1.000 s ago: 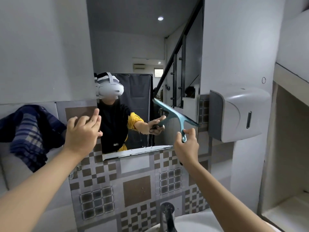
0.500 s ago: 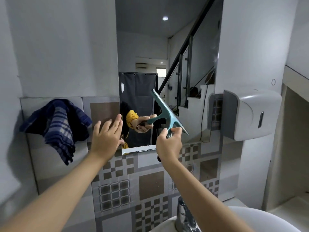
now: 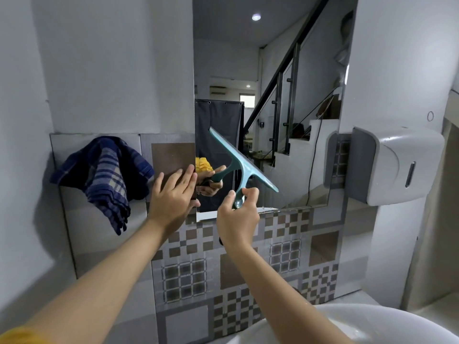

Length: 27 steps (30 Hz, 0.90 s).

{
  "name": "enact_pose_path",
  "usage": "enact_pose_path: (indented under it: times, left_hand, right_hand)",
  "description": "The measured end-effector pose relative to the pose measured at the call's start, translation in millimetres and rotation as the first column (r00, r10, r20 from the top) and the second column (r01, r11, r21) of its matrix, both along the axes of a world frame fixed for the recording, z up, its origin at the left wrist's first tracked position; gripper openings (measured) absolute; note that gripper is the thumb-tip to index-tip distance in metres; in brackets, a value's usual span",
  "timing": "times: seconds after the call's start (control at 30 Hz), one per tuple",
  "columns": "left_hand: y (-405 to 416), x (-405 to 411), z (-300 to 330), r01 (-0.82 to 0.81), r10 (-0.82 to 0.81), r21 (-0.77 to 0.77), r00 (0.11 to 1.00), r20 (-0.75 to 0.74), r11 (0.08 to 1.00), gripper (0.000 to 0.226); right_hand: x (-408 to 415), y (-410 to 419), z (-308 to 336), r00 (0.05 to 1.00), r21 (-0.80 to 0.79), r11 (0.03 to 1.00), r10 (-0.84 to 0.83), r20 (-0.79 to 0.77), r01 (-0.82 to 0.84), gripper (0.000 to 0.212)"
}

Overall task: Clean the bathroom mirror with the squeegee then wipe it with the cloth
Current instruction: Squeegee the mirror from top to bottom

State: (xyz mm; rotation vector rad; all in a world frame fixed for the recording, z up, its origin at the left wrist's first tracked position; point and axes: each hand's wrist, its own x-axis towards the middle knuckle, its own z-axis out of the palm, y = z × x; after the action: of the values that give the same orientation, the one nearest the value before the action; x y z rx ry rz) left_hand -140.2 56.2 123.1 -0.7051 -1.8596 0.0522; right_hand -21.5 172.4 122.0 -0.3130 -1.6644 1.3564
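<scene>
Squeegee point(image 3: 242, 163) blade tilted steeper, right hand point(image 3: 238, 214) gripping teal plastic handle, left hand point(image 3: 173, 194) flat-fingered on mirror point(image 3: 273, 95) edge

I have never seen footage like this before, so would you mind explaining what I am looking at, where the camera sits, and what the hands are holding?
There is no machine here: these are a person's two bare arms, filmed by one wide-angle camera worn on the head, looking forward and down. That is why the arms reach in from the bottom edge.

Ahead is a bathroom wall with a mirror above patterned tiles. The right hand grips the handle of a teal squeegee, whose blade slants across the lower part of the glass. The left hand is open, fingers straight, by the mirror's left edge; whether it touches the wall I cannot tell.

A blue checked cloth hangs on the wall to the left, untouched. A white dispenser is mounted on the right, and a white basin shows at the bottom. The hand seen inside the mirror is only a reflection.
</scene>
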Motion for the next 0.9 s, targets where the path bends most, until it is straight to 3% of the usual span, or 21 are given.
enact_pose_path:
  times: [0.33, 0.57, 0.7, 0.9]
  left_hand:
    - [-1.6, -4.1, -9.0, -0.023, 0.022, 0.03, 1.0, 0.016, 0.999, 0.056]
    - [-4.9, -9.6, -21.0, -0.037, 0.036, 0.03, 0.999, 0.031, 0.999, 0.055]
    - [-4.5, -11.8, -24.4, -0.013, 0.015, 0.063, 1.0, -0.026, 0.998, 0.05]
    - [-3.6, -11.6, -28.5, -0.025, 0.026, 0.094, 1.0, -0.016, 0.995, 0.061]
  right_hand:
    - [2.8, 11.1, -26.9, 1.0, 0.301, 0.954, -0.011, 0.016, 0.006, 0.015]
    - [4.0, 56.6, -44.8, 0.992, 0.61, 0.787, -0.125, 0.01, 0.093, 0.02]
    - [6.7, 79.5, -45.6, 0.99, 0.693, 0.713, -0.144, -0.004, 0.106, 0.022]
    - [8.0, 120.5, -52.8, 0.991, 0.758, 0.645, -0.136, -0.01, 0.096, 0.025]
